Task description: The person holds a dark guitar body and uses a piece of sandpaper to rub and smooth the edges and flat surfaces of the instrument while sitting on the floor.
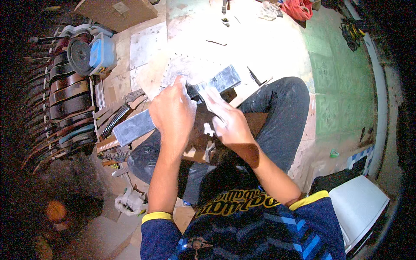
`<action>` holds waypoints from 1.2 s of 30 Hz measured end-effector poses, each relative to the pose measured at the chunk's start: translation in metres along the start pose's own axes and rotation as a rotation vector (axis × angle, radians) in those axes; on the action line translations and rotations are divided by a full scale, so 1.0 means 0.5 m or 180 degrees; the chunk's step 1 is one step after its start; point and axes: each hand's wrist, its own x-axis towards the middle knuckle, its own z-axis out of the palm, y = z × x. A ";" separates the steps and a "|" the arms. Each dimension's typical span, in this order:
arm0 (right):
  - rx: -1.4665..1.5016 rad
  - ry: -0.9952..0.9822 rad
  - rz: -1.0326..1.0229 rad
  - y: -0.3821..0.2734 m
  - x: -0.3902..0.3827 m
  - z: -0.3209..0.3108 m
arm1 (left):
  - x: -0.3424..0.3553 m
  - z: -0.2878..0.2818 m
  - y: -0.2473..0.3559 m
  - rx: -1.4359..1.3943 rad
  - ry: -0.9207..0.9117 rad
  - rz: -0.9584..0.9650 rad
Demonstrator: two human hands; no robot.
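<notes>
A long, flat grey bar (134, 127) with a dusty face lies slantwise above my lap, its other end up and to the right. My left hand (174, 106) is closed in a fist over the bar's middle, its fingertips hidden from view. Just to the right, my right hand (225, 115) is whitened with dust, its fingers pressed together along the bar's edge. A small dark piece shows between the two hands, too shadowed to name. Under my right palm hangs a white scrap (209, 129); whether it is held cannot be made out.
Guitar-shaped bodies (69, 93) stand in a row at the left, beside a blue plastic tub (100, 52). Hand tools and a coiled spring (113, 123) lie by my left knee. A red bag (298, 8) sits far off. A white panel (359, 203) leans at the lower right.
</notes>
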 end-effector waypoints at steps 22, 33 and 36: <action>-0.0863 -0.0146 0.0088 0.020 0.015 0.012 | -0.009 0.012 -0.003 -0.0185 0.0218 0.0224; -0.1338 -0.0172 -0.0135 0.016 0.015 -0.016 | 0.001 0.015 0.001 -0.0534 0.0212 0.0036; 0.0655 -0.0533 0.0921 0.013 0.013 -0.029 | -0.008 0.027 -0.016 -0.0675 0.0362 0.0078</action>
